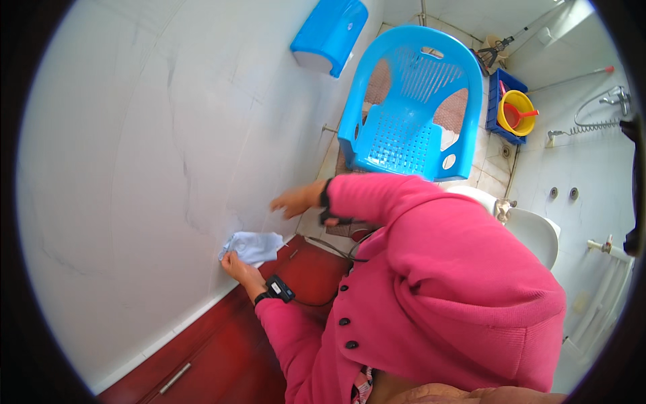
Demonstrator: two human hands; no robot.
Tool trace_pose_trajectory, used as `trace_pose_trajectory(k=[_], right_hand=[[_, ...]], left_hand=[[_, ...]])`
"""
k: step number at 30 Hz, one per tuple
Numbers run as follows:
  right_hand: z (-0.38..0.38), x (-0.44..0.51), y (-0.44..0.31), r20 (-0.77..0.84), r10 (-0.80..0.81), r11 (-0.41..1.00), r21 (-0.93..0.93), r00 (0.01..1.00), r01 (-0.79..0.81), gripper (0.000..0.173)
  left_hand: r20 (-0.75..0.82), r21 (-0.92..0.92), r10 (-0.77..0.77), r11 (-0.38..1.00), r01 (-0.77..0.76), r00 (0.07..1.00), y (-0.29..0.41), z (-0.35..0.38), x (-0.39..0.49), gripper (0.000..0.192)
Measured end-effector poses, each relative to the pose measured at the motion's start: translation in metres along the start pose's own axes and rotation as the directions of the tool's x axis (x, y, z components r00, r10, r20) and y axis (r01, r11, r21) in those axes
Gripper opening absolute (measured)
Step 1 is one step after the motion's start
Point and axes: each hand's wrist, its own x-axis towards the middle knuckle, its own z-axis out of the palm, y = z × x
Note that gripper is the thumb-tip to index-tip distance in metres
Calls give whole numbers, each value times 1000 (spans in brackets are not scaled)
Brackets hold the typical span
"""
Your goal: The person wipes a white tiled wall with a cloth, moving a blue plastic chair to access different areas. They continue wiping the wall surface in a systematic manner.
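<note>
The fingers of my left hand (242,268) grip the lower edge of a light blue cloth (255,246) near the pale marbled wall (166,166). Whether the cloth touches the wall cannot be told. My right hand (294,202), slightly blurred, is above and to the right of the cloth in the picture, apart from it, its fingers partly spread and holding nothing visible. Both wrists wear black straps; a small black device (280,288) sits at the left one. Pink sleeves cover both arms.
Beyond my right arm stands a blue plastic armchair (406,146). A yellow basin (530,111) rests in a dark blue crate (492,108). A white washbasin (535,235) is at the right, a blue wall dispenser (330,33) above. Red cabinet-like panels (227,353) with metal handles lie below the wall.
</note>
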Motion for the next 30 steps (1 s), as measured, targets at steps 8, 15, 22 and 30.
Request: trace_pose_trajectory(k=[8, 15, 22, 30], right_hand=[[-196, -414, 133, -963, 253, 543, 60, 95, -838, 53], [-80, -605, 174, -564, 697, 280, 782, -442, -557, 90], [-48, -559, 191, -638, 684, 417, 740, -354, -528, 80], [-59, -579, 195, -792, 501, 580, 606, -348, -544, 50]], left_hand=[[347, 230, -324, 939, 255, 880, -24, -18, -14, 9], [410, 344, -501, 859, 379, 762, -22, 0, -39, 10], [471, 474, -589, 797, 375, 657, 10, 66, -53, 12], [537, 579, -596, 775, 253, 597, -15, 94, -70, 14]])
